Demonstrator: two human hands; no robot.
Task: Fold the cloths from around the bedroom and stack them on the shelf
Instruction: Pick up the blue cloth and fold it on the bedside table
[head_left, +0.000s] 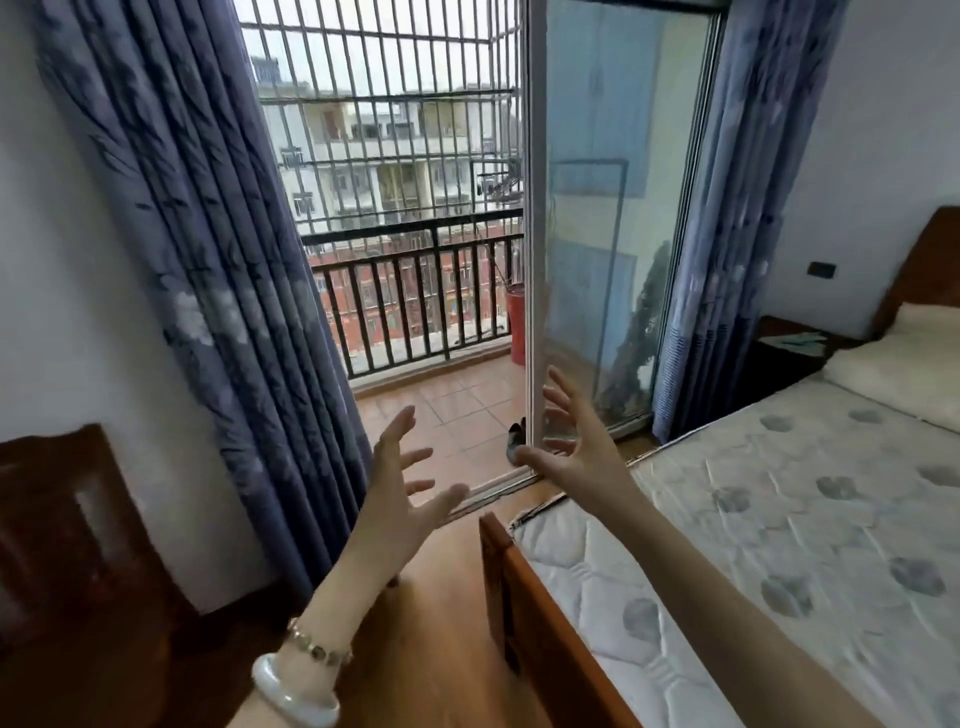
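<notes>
My left hand and right hand are wide open, holding nothing. No cloths here; I might bump the glass door.

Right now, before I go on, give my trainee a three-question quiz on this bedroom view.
1. True or false: the left hand and the right hand are both empty, fingers spread.
2. What lies on the mattress? A) a folded cloth B) a pillow C) a red bucket
3. What is worn on the left wrist?

Key:
1. True.
2. B, the pillow near the headboard; no loose cloth shows.
3. A white bangle and a beaded bracelet.
</notes>
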